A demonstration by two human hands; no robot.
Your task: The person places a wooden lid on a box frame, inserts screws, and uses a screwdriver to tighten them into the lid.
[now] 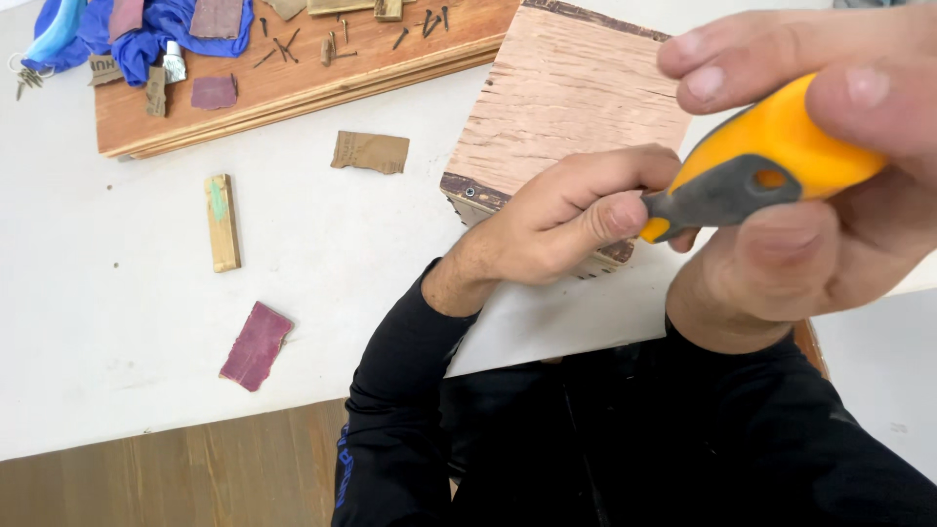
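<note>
My right hand (830,195) is closed around the yellow and grey handle of a screwdriver (752,166), held close to the camera. My left hand (566,220) curls at the near edge of a square wooden box (566,98) with a rough reddish plywood face, its thumb and fingers pinched at the handle's lower end. The tool's shaft and tip are hidden behind my left hand. A screw head (469,192) shows at the box's near left corner.
On the white table (117,322) lie a maroon sandpaper piece (256,345), a small wooden block (223,222) and a brown sandpaper scrap (370,152). A wooden board (293,78) at the back carries loose screws, sandpaper bits and a blue cloth (156,34).
</note>
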